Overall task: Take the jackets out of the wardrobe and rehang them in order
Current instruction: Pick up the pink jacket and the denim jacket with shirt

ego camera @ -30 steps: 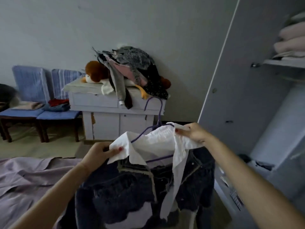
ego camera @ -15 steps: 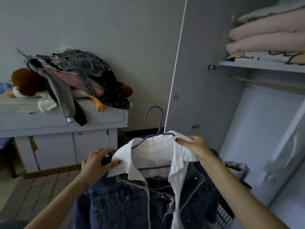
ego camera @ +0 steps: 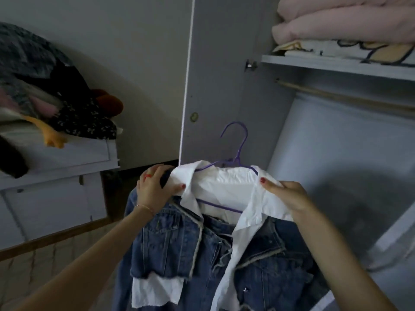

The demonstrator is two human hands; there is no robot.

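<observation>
A blue denim jacket (ego camera: pixel 175 239) with a white shirt collar and lining hangs on a purple hanger (ego camera: pixel 237 149) in front of the open wardrobe. My left hand (ego camera: pixel 155 187) grips the jacket's left shoulder, thumb on the white collar. My right hand (ego camera: pixel 283 194) pinches the right shoulder and collar. The hanger's hook points up, free of anything, below and left of the wardrobe's wooden rail (ego camera: pixel 336 97). The rail carries nothing in view.
A wardrobe shelf (ego camera: pixel 336 66) above the rail holds folded pink and patterned bedding. The open wardrobe door (ego camera: pixel 215 75) stands just behind the hanger. At the left a white cabinet (ego camera: pixel 67 158) carries a pile of clothes (ego camera: pixel 45 90) and a plush toy.
The view has swung right, from the cabinet and chairs towards the wardrobe interior. Both hands have carried the jacket on its hanger closer to the wardrobe, keeping the same hold on the shoulders.
</observation>
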